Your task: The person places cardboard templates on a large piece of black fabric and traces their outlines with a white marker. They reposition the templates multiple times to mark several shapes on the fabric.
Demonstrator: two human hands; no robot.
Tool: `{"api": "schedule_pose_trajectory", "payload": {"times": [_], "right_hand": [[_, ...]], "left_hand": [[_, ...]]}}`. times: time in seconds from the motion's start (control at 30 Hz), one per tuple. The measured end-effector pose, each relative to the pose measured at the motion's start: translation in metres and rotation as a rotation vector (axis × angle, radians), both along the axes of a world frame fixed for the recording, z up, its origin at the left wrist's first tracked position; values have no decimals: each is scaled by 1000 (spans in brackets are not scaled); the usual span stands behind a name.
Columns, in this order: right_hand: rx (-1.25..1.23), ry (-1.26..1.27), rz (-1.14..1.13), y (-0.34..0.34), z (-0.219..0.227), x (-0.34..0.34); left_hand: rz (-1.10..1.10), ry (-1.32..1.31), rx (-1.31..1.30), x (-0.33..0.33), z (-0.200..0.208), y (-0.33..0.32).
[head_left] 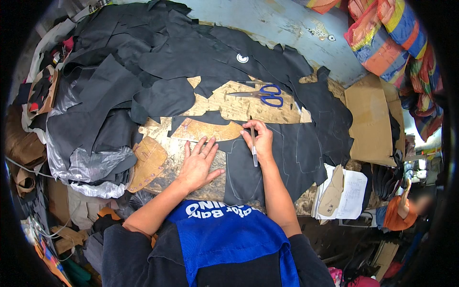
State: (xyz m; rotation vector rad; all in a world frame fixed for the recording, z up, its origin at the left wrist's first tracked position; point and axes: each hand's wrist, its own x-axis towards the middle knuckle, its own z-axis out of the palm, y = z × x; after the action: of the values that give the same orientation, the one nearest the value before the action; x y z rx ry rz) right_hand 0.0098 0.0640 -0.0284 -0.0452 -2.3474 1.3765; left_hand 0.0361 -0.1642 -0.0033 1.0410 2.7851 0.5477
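My right hand (260, 141) has a slim pen (254, 153) pinched between thumb and fingers, its dark end poking out beyond my fingertips and its pale barrel slanting back toward me. My left hand (197, 165) grasps nothing: it lies palm down with the fingers spread, their tips at the near edge of a curved tan template (203, 130). That template sits in front of me, between my two hands, its narrow right end just beside my right thumb and finger, with black leather showing along its far edge.

Below my pen spreads a black leather sheet (246, 177) (thin pale outlines already curve across it, to the right of my wrist as well). A second tan template (149, 160), broader and rounded, lies to the left of my left hand, near the crumpled clear plastic (91, 167). Beyond the work, blue-handled scissors (271, 95) rest on the bare wooden board (239, 109), blades pointing left, handles to the right. More black leather (158, 43) is heaped at the far left. To my right are white papers (353, 191) and a brown cardboard box (370, 119); farther off, a person in orange (400, 214).
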Motion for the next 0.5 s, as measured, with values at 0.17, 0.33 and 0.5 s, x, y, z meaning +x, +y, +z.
{"api": "schedule_pose_trajectory", "payload": {"times": [0.17,0.33,0.5], "right_hand": [[33,-16,-8,0,0,0],[12,-36,-16,0,0,0],[20,-21,-13,0,-1,0]], "left_hand": [[0,1,-2,0,-2,0],[-1,13,-1,0,-6,0],[-5,16,6,0,-6,-1]]}}
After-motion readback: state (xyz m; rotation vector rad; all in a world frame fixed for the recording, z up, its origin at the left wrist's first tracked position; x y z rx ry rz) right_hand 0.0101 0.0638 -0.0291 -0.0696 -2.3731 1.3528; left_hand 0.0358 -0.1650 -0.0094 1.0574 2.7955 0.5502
